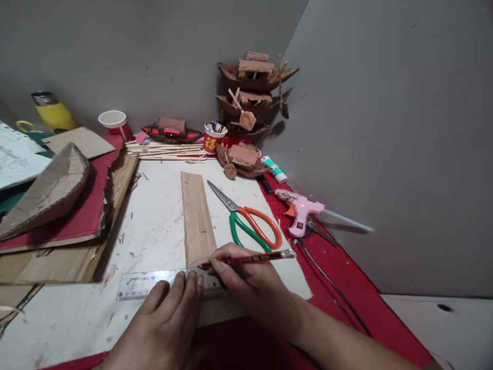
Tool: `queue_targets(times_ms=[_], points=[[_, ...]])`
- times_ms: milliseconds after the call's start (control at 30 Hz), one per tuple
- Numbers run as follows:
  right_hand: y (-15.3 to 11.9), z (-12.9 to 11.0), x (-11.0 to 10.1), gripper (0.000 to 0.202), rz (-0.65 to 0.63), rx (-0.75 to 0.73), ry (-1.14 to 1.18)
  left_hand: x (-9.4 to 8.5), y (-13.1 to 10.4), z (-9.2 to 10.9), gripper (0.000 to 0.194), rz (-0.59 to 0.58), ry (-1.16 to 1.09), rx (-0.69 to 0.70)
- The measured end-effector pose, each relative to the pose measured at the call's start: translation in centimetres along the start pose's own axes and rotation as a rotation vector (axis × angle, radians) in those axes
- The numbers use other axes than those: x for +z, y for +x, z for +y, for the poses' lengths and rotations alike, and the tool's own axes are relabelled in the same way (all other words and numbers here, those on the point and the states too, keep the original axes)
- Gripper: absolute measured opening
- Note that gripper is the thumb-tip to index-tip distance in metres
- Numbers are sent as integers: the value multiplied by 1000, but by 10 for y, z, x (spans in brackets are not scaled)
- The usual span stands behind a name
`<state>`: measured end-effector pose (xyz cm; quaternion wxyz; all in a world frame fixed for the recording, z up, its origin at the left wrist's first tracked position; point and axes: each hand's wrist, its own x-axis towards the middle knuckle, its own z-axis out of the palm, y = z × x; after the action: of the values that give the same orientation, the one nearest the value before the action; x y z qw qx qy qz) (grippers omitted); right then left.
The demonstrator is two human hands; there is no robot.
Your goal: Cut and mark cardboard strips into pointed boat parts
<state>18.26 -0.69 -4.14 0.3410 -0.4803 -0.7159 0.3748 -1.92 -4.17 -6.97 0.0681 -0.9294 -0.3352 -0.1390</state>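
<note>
Pressing down on a clear ruler [142, 286], the left hand [165, 318] has its fingertips lowered side by side on the surface, pinching nothing. Just beside them, the right hand [258, 285] pinches a dark red pencil [265, 257] between thumb and fingers, its tip at the near end of a brown cardboard strip [198, 216]. The strip runs away from both hands across a white work board [154, 205], its near end meeting the ruler.

The strip looks to be at the measuring and marking stage: its long sides are shaped, but it lies flat, in one piece and unattached. Whether a pencil line has been drawn is too small to tell. Beyond the right hand lie opened scissors [232, 206] with green and orange handles, held by neither hand; farther right is a pink glue gun [306, 208].

Well beyond the grip, several cardboard boats with cabins look largely built: some stacked boats [256, 72], one low boat [242, 156] in front of them and a small boat [171, 126] behind thin wooden sticks [165, 150]. Left of the hands, a bare hull [50, 190] shows no cabin, so it seems less finished.
</note>
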Motion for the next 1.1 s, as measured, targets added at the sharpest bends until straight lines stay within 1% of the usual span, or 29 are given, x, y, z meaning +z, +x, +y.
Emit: queue_targets(times_ms=[133,233,300,467,633,767,867,1000,1100], points=[[2,7,8,17,-11,-1,13,0,1,0,52,5,14,-4],[1,11,10,17,-31,-15,-5,-2,0,0,53,-34,39,15],[0,12,11,18,-36,-23,-16,-2,0,0,54,-55,44,4],[1,11,11,16,-29,-37,-1,-3,1,-2,54,-11,48,13],[4,10,13,15,-16,-2,7,-8,5,-5,54,-42,57,72],[4,9,11,15,1,34,-1,-10,8,-6,53,-55,44,71],[4,6,8,17,17,36,-60,-10,8,-6,54,-46,35,90],[4,3,-1,21,34,25,-193,-12,8,-7,52,-52,34,91],[4,3,-10,24,66,73,-310,-13,7,-8,51,-50,36,98]])
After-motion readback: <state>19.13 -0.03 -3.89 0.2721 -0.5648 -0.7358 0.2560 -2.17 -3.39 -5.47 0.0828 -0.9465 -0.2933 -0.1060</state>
